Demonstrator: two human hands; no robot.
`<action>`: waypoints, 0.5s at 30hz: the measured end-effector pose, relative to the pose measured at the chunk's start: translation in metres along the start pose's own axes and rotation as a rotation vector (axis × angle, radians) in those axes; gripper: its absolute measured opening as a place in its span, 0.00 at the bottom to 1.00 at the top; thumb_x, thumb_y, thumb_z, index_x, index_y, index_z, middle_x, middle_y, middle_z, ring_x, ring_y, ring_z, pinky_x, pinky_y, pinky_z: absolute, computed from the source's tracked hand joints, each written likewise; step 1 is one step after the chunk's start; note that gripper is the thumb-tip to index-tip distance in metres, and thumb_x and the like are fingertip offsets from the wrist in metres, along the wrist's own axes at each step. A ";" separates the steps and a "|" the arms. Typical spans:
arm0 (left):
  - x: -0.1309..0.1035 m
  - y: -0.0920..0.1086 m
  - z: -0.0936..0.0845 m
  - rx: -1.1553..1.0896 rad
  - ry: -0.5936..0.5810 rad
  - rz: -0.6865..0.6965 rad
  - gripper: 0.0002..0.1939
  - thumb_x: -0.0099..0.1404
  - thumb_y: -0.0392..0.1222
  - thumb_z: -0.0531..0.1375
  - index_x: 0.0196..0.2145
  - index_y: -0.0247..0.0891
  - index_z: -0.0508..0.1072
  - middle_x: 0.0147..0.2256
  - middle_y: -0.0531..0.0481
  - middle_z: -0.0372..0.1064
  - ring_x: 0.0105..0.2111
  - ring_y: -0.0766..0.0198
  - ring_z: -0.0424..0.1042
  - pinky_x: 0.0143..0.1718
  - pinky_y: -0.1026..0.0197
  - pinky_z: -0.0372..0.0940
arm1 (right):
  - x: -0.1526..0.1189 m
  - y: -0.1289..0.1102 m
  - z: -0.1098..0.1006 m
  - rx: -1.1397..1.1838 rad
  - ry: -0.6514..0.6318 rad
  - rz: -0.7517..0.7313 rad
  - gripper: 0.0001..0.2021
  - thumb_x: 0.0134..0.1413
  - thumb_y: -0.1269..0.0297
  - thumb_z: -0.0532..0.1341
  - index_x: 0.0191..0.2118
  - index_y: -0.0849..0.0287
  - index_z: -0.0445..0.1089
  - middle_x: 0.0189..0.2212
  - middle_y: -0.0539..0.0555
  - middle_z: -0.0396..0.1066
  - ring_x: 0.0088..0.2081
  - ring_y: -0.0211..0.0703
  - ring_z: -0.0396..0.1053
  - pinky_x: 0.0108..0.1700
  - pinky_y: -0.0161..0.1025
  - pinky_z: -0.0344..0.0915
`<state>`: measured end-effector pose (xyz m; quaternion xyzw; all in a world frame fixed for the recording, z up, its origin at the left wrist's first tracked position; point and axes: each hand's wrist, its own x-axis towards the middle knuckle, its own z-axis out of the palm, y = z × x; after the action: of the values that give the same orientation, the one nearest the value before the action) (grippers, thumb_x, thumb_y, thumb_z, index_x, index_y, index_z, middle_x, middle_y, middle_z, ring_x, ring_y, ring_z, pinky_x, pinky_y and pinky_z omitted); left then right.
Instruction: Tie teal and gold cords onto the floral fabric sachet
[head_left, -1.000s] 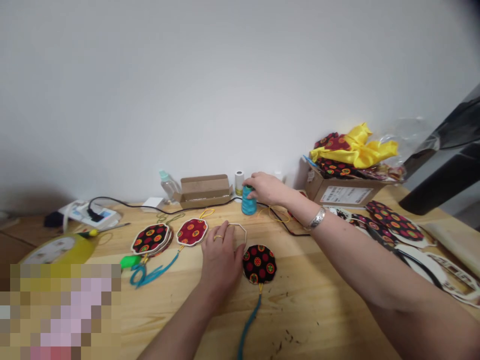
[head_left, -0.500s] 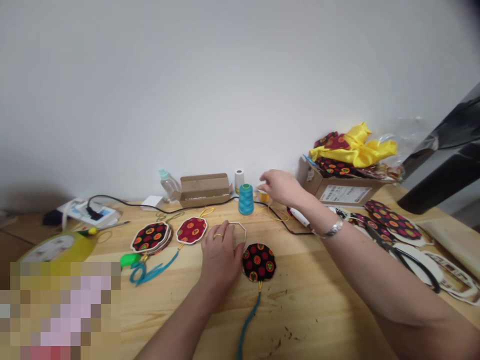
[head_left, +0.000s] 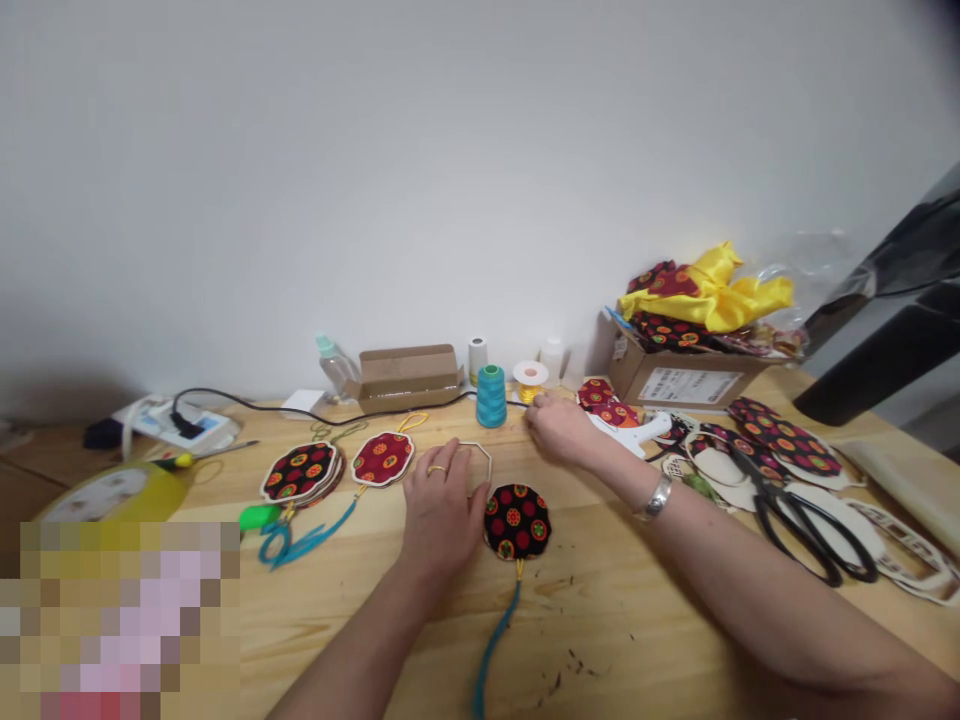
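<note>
My left hand [head_left: 444, 505] lies on the table with its fingers stretched over a thin pale octagonal frame [head_left: 489, 462], covering most of it. Close to its thumb is a round black patterned fabric piece [head_left: 517, 522] with a yellow loop and a blue tassel [head_left: 491, 650]. Beyond, my right hand [head_left: 562, 428] has its fingers curled together at the table, just in front of a spool of yellow cord [head_left: 529, 388]. Whatever those fingertips hold is hidden. A cone of blue thread [head_left: 491, 398] stands to their left.
A red fabric ornament [head_left: 382, 459] and a black stack [head_left: 301, 474] lie left. At right are a white glue gun [head_left: 634, 435], black-handled scissors [head_left: 806, 515], cut-outs and a cardboard box [head_left: 679, 385] of cloth. A black cable [head_left: 262, 408] runs along the back.
My right hand has come down from above the yellow spool to the table in front of it, uncovering the spool, glue gun and scissors. My left hand stays in place.
</note>
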<state>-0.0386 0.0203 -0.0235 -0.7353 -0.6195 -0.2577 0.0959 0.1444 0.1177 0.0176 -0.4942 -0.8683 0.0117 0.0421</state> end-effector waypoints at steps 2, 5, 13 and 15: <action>0.000 0.000 0.000 -0.001 -0.006 0.002 0.19 0.60 0.42 0.56 0.47 0.33 0.68 0.50 0.38 0.66 0.50 0.48 0.60 0.52 0.45 0.54 | 0.004 0.000 -0.001 0.027 -0.006 0.007 0.10 0.52 0.75 0.53 0.34 0.69 0.72 0.37 0.68 0.70 0.43 0.52 0.65 0.42 0.42 0.60; 0.000 0.000 0.000 -0.003 -0.005 -0.004 0.19 0.59 0.42 0.56 0.48 0.33 0.68 0.51 0.38 0.65 0.51 0.47 0.59 0.52 0.45 0.54 | 0.009 0.002 -0.014 0.114 -0.021 0.019 0.09 0.51 0.73 0.54 0.31 0.66 0.72 0.32 0.62 0.72 0.36 0.46 0.67 0.37 0.37 0.60; 0.002 0.001 -0.001 -0.023 -0.009 -0.030 0.20 0.59 0.41 0.55 0.49 0.33 0.67 0.51 0.38 0.65 0.51 0.47 0.59 0.52 0.45 0.54 | 0.019 -0.022 -0.076 0.504 -0.016 -0.005 0.09 0.52 0.68 0.54 0.30 0.65 0.71 0.23 0.53 0.72 0.25 0.33 0.66 0.28 0.29 0.60; 0.002 0.001 0.000 -0.021 -0.010 -0.027 0.20 0.59 0.41 0.55 0.49 0.33 0.68 0.51 0.39 0.65 0.51 0.48 0.59 0.52 0.45 0.54 | 0.022 -0.034 -0.082 0.667 -0.034 -0.003 0.09 0.52 0.70 0.53 0.31 0.66 0.71 0.23 0.55 0.72 0.24 0.33 0.67 0.28 0.30 0.62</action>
<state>-0.0379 0.0213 -0.0223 -0.7291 -0.6272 -0.2616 0.0814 0.1112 0.1171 0.1029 -0.4516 -0.8179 0.3034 0.1872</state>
